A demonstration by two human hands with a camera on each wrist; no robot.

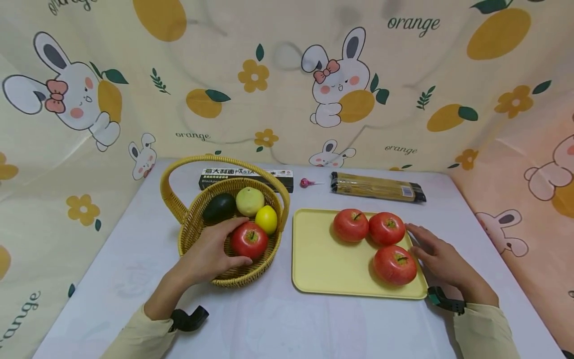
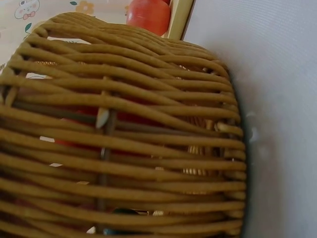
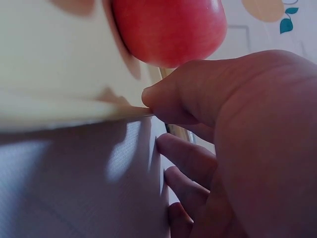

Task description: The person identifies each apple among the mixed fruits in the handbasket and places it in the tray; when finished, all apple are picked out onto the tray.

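In the head view, my left hand [image 1: 208, 254] reaches over the near-left rim of a wicker basket [image 1: 237, 281]. Its thumb and fingers curve round a red apple [image 1: 249, 241] inside. A dark green avocado [image 1: 219, 208], a pale green round fruit [image 1: 249, 201] and a yellow lemon [image 1: 266, 220] share the basket. The left wrist view is mostly filled by woven basket wall [image 2: 124, 163], which hides that hand. My right hand [image 1: 441, 257] rests at the right edge of a yellow tray [image 1: 323, 269], thumb at its rim and fingers loosely bent. Nearest to it is a red apple [image 1: 394, 265].
Two more red apples, one at left [image 1: 351, 225] and one at right [image 1: 386, 229], lie on the tray. Behind stand a pasta box [image 1: 287, 182], a small pink-wrapped lollipop [image 1: 306, 183] and a long brown packet [image 1: 376, 187]. The basket's tall handle [image 1: 224, 159] arches over it.
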